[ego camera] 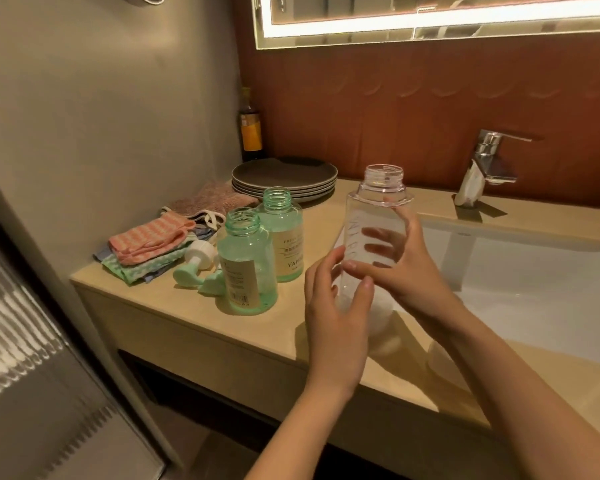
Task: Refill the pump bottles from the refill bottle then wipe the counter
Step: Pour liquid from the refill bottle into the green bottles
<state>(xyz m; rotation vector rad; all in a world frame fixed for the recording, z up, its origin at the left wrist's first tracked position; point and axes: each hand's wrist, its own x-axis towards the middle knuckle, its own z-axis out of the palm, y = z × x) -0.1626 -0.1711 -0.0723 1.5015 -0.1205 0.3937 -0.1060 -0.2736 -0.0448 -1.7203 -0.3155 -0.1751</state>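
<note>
1. Bottle in question: the tall clear plastic refill bottle (374, 213) is held upright and uncapped above the front edge of the beige stone counter (187, 306), just beside the white sink (534, 271).
2. It looks nearly empty, so it is probably light. Its thin, smooth walls may flex, and may slip if wet.
3. The right hand (409, 271) wraps the mid-body from behind, fingers showing through the plastic. The left hand (336, 306) curls round the lower part.
4. Mid-body, below the shoulder, seems the surest hold for tilting.
5. The translucent green pump bottles (246, 268) stand open-necked near its left, with mint-and-white pump heads (194, 261) lying beside them.
</note>
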